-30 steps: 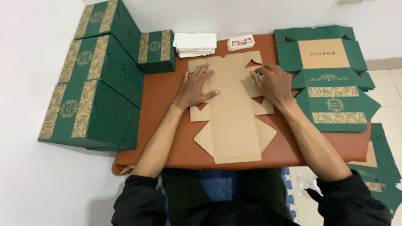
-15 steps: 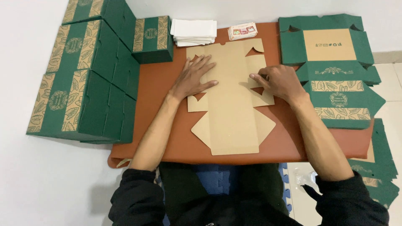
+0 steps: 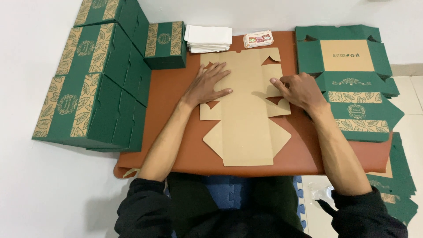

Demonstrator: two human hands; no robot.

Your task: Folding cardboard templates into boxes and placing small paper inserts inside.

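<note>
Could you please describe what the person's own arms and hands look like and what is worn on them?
Both arms wear black sleeves pushed up near the elbows, leaving the forearms bare. The left hand and right hand are bare: no gloves, and no rings or watch that I can see.

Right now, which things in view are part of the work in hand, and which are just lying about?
In hand:
- flat brown box blank
- left hand, pressed flat on it
- right hand, fingertips at a side flap

Lying about:
- folded green boxes
- stack of flat green blanks
- white paper stack
- small cards
</note>
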